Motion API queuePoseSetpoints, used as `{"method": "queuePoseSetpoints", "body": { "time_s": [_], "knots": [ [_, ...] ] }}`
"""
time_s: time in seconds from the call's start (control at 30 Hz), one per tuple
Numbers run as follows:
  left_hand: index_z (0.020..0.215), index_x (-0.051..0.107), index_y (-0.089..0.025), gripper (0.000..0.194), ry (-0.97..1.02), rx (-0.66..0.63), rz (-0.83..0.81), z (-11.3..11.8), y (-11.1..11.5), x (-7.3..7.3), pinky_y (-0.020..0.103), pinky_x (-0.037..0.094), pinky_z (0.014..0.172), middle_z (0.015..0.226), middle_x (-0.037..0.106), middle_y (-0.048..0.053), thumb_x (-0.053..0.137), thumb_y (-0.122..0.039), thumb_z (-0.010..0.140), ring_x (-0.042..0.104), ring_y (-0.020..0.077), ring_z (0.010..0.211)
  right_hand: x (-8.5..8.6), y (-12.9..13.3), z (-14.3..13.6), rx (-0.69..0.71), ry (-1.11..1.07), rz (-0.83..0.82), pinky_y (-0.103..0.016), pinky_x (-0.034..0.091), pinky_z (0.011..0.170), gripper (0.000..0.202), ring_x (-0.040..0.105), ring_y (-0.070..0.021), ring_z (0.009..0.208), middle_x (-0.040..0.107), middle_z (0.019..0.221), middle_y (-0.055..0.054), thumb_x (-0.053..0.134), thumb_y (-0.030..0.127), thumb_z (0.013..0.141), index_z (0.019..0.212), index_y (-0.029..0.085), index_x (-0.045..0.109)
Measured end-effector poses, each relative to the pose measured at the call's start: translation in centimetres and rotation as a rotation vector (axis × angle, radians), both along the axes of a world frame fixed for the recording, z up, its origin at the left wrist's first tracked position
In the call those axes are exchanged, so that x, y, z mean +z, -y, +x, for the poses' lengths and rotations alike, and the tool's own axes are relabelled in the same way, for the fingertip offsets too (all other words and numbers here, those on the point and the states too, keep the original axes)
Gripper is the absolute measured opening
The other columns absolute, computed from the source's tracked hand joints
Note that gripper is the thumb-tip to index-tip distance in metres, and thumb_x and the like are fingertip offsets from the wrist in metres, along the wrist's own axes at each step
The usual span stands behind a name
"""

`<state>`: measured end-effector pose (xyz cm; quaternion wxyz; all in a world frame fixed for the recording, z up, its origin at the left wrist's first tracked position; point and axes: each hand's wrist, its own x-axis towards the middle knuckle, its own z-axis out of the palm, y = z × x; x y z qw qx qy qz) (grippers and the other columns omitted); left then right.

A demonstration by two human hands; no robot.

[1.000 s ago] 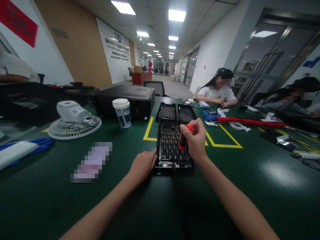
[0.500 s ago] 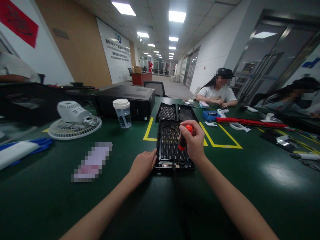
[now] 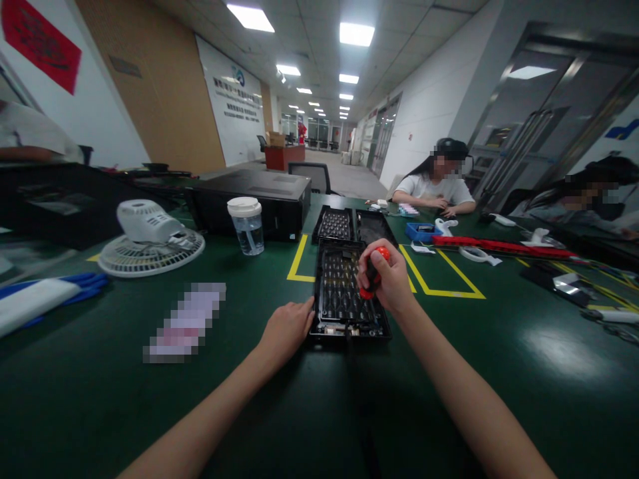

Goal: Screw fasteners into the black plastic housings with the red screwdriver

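Note:
My right hand [image 3: 392, 274] is closed round the red-and-black handle of a screwdriver [image 3: 370, 283], tilted over the right side of a black rectangular case [image 3: 315, 316]. Rows of dark, rounded shapes fill a panel in the case, with small metal parts along its near edge. The screwdriver's tip is too dark to make out. At the case's lower left side, my left hand [image 3: 289, 326] grips the edge with its fingers together. A dark cable [image 3: 352, 352] seems to run from the near edge towards me.
Behind the case lie a similar open black panel [image 3: 333, 223] and a black cover [image 3: 374, 227]. Left stand a lidded cup [image 3: 248, 229], a white fan [image 3: 150, 246] and a large black box [image 3: 249, 189]. A blue tray [image 3: 420, 232] and another person [image 3: 434, 187] are at the right.
My right hand has tilted the screwdriver, its top shifting slightly to the right. The left hand stays at the case's edge.

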<state>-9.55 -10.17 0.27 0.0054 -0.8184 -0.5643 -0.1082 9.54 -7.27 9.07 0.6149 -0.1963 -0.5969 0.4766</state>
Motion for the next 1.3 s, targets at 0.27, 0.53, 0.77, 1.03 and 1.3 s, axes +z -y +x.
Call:
{"method": "queuePoseSetpoints", "body": {
  "time_s": [0.27, 0.53, 0.77, 1.03, 1.3],
  "knots": [
    [0.125, 0.045, -0.017, 0.039, -0.012, 0.001, 0.014, -0.03, -0.04, -0.21, 0.029, 0.044, 0.077, 0.096, 0.065, 0.010, 0.032, -0.031, 0.091, 0.060, 0.0193, 0.088, 0.16, 0.22, 0.27, 0.148, -0.058, -0.062, -0.022, 0.036, 0.039, 0.033, 0.044, -0.0089, 0.039, 0.051, 0.057, 0.001, 0.032, 0.042, 0.085, 0.078, 0.018, 0.053],
    [0.124, 0.046, -0.018, 0.038, -0.011, 0.018, -0.002, -0.01, -0.04, -0.23, 0.029, 0.044, 0.076, 0.095, 0.065, 0.009, 0.032, -0.031, 0.091, 0.060, 0.0191, 0.086, -0.02, 0.17, 0.22, 0.144, -0.086, -0.035, -0.023, 0.037, 0.041, 0.030, 0.046, -0.0103, 0.042, 0.053, 0.060, 0.000, 0.028, 0.033, 0.086, 0.082, 0.017, 0.053],
    [0.123, 0.045, -0.018, 0.037, -0.009, 0.017, -0.017, 0.12, 0.14, 0.22, 0.030, 0.044, 0.076, 0.097, 0.065, 0.009, 0.033, -0.030, 0.091, 0.060, 0.0195, 0.088, -0.08, 0.06, -0.02, 0.063, -0.063, -0.033, -0.021, 0.036, 0.039, 0.026, 0.048, -0.0094, 0.043, 0.053, 0.063, 0.001, 0.035, 0.039, 0.084, 0.080, 0.019, 0.051],
    [0.122, 0.047, -0.018, 0.036, -0.012, 0.014, -0.005, 0.04, 0.15, 0.30, 0.029, 0.044, 0.076, 0.096, 0.065, 0.009, 0.033, -0.030, 0.091, 0.060, 0.0192, 0.086, -0.03, 0.00, -0.07, 0.092, -0.072, -0.009, -0.021, 0.039, 0.039, 0.022, 0.050, -0.0097, 0.044, 0.054, 0.065, 0.000, 0.036, 0.033, 0.085, 0.079, 0.018, 0.051],
    [0.122, 0.047, -0.018, 0.036, -0.009, 0.020, -0.029, 0.08, 0.25, 0.50, 0.029, 0.044, 0.079, 0.098, 0.064, 0.009, 0.033, -0.030, 0.091, 0.059, 0.0189, 0.089, 0.18, 0.04, 0.17, 0.098, -0.048, -0.025, -0.022, 0.039, 0.039, 0.020, 0.049, -0.0092, 0.043, 0.054, 0.065, 0.000, 0.040, 0.034, 0.082, 0.078, 0.017, 0.052]
  ]
}}
